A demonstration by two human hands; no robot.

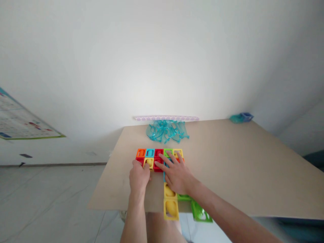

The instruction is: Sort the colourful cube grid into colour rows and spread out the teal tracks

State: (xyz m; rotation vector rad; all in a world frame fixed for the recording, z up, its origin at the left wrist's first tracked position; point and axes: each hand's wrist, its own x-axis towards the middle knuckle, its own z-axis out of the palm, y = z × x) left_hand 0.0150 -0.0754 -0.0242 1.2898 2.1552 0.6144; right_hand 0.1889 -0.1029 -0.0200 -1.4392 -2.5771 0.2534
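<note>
Colourful hollow square blocks stand joined in rows on the table. In the back row are an orange block (141, 153), a light blue block (150, 153), a red block, a green block and a yellow block. My left hand (139, 175) is closed at the front left of the group, its fingers on a red block (140, 160) and a yellow block (149, 163). My right hand (178, 173) lies with fingers spread over the right part, hiding several blocks. Below it, a column with two yellow blocks (171, 209) runs toward me, its near end past the table's front edge.
Crumpled translucent teal pieces (167, 131) lie behind the blocks, before a pale purple patterned strip (165, 118) along the wall. A green block (201, 213) overhangs the front edge. A blue block (246, 117) and a teal piece (236, 118) sit at the table's far right corner.
</note>
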